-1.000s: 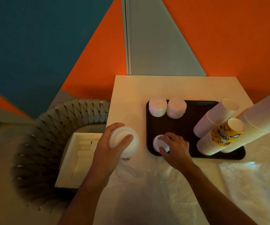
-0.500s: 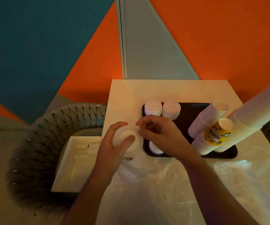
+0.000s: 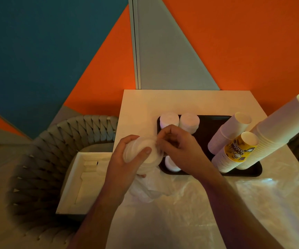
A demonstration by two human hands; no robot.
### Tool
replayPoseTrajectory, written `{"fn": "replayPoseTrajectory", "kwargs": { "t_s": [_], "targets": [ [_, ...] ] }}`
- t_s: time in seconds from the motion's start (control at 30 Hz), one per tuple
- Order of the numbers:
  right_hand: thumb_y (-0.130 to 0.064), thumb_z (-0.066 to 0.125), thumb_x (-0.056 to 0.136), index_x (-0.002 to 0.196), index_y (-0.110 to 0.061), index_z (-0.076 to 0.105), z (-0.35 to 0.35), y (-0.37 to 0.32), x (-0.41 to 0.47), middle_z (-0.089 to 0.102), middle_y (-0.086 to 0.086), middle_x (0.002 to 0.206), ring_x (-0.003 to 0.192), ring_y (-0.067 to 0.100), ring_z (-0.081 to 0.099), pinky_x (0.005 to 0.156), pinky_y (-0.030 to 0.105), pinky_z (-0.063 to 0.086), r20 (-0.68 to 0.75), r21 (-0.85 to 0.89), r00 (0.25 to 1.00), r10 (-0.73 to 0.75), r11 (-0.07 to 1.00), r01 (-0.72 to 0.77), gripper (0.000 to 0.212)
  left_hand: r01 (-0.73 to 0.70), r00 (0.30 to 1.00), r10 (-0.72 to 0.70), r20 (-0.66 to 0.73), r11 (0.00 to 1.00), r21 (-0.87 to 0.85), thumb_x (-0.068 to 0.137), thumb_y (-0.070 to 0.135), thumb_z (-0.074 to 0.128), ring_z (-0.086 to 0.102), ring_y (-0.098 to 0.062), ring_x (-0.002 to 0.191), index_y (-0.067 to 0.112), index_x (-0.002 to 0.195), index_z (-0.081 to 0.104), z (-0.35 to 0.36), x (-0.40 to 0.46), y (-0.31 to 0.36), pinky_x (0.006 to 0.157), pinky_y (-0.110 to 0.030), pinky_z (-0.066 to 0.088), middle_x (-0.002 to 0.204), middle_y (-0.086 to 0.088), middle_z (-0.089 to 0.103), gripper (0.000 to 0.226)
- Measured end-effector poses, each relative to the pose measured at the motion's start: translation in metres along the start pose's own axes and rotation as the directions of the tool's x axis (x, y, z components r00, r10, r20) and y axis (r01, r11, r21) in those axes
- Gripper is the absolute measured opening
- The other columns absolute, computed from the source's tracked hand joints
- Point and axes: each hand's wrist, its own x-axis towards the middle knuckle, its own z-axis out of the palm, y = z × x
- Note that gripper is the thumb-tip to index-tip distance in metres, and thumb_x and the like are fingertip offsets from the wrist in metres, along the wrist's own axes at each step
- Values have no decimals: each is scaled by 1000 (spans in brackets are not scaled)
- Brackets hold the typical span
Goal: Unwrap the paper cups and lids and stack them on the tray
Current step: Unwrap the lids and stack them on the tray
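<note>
My left hand (image 3: 125, 164) grips a stack of white lids (image 3: 140, 155) still partly in clear plastic wrap (image 3: 148, 189), just left of the black tray (image 3: 208, 130). My right hand (image 3: 179, 151) is curled at the stack's right edge, fingertips pinching at its top rim or wrap. On the tray stand two lid stacks (image 3: 179, 120) at the back left and a small lid pile (image 3: 171, 165) at the front left, partly hidden by my right hand. Three tall stacks of paper cups (image 3: 235, 141) lean on the tray's right side, one with a yellow printed cup.
Loose clear plastic wrap (image 3: 253, 200) lies spread over the near part of the white table (image 3: 181, 101). A woven grey chair (image 3: 42, 159) holding an open white box (image 3: 77, 180) stands left of the table. An orange wall rises behind.
My right hand left the small lid pile on the tray and came over to the lid stack in my left hand. The left hand stayed in place.
</note>
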Motion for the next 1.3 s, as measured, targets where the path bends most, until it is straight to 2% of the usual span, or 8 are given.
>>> {"fn": "replayPoseTrajectory", "kwargs": {
  "t_s": [0.17,0.4,0.57,0.67,0.73,0.8,0.93,1.3],
  "targets": [
    [-24,82,85,116,-21,72,-3,7,1,76,-2,103,96,18,73,91,43,60,113,-7,992,46,999,-46,33,6,1000,-7,30,1000,24,69,51,70,57,-13,103,50,106,52,-1,0,5,54,-22,56,113,20,55,41],
    [-20,71,86,122,5,57,-4,15,4,72,21,109,96,29,70,84,37,62,138,435,978,157,877,-202,46,-12,997,13,77,1000,-10,70,46,72,60,-13,104,41,120,55,-9,2,-1,61,-33,62,111,22,58,53],
    [-13,57,102,119,-5,64,-15,40,17,73,15,114,94,31,75,78,33,62,-42,583,954,298,782,-218,20,37,998,-33,43,996,-85,94,27,65,62,-13,103,43,120,58,-17,4,-13,65,-34,62,118,17,58,31],
    [-22,54,105,122,-22,69,-24,74,24,72,3,109,94,19,73,85,32,60,-238,117,938,252,966,-230,22,6,1000,-5,23,999,-44,96,26,64,61,-1,97,49,115,57,-20,6,-16,61,-30,61,109,31,56,30],
    [-18,50,106,129,-22,65,-24,99,24,67,-3,101,92,15,66,77,16,50,-252,-310,963,98,934,-176,29,1,1000,0,18,999,-38,96,25,64,61,0,96,48,114,57,-22,7,-19,59,-30,60,109,30,55,31],
    [-14,49,105,137,-21,61,-21,121,22,59,-5,111,99,11,60,80,8,43,-210,-489,978,10,865,-114,35,11,1000,-10,8,999,-48,96,25,64,62,-4,97,47,115,57,-24,8,-21,60,-32,61,112,26,56,30],
    [-19,51,104,139,-21,59,-7,161,14,54,5,136,116,21,60,95,36,56,-100,-681,994,54,724,-108,36,22,1000,-23,-8,999,-43,95,26,65,60,-13,102,45,118,58,-24,9,-23,62,-38,63,113,27,55,30],
    [-39,63,97,147,-27,50,5,174,-6,40,-3,152,138,22,37,103,34,50,-67,-773,971,228,603,-195,53,13,1000,-13,-19,1000,-13,96,27,64,58,-16,106,43,120,57,-25,11,-22,61,-37,63,120,23,54,31]
  ]
}}
